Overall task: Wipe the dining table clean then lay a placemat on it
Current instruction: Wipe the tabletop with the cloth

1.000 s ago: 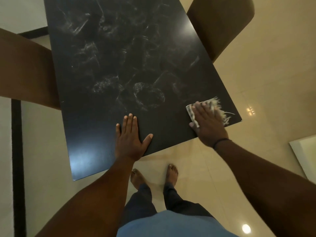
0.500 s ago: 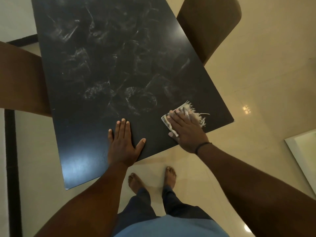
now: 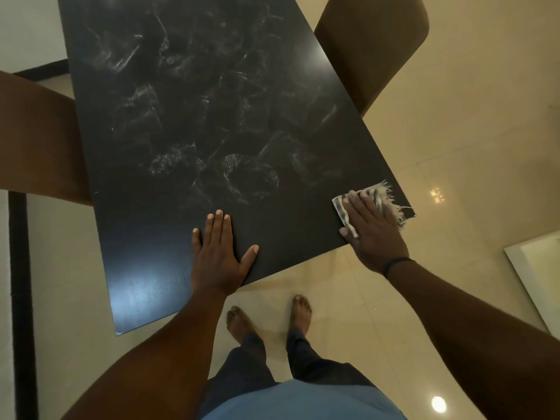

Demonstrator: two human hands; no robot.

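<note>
The black dining table (image 3: 194,122) fills the upper middle of the head view, its top covered in whitish smears. My right hand (image 3: 371,231) lies flat with straight fingers on a frayed grey-and-white cloth (image 3: 383,197) at the table's near right corner, pressing it to the surface. Most of the cloth is hidden under that hand. My left hand (image 3: 219,256) rests flat on the table's near edge, fingers spread and holding nothing. No placemat is in view.
A brown chair (image 3: 369,47) stands at the table's right side and another brown chair (image 3: 36,137) at its left. My bare feet (image 3: 269,316) stand on the glossy tiled floor just below the near edge. A white object (image 3: 536,274) sits at the right border.
My right hand slid the cloth left along the near edge, then back right to the corner. The left hand stayed planted on the table.
</note>
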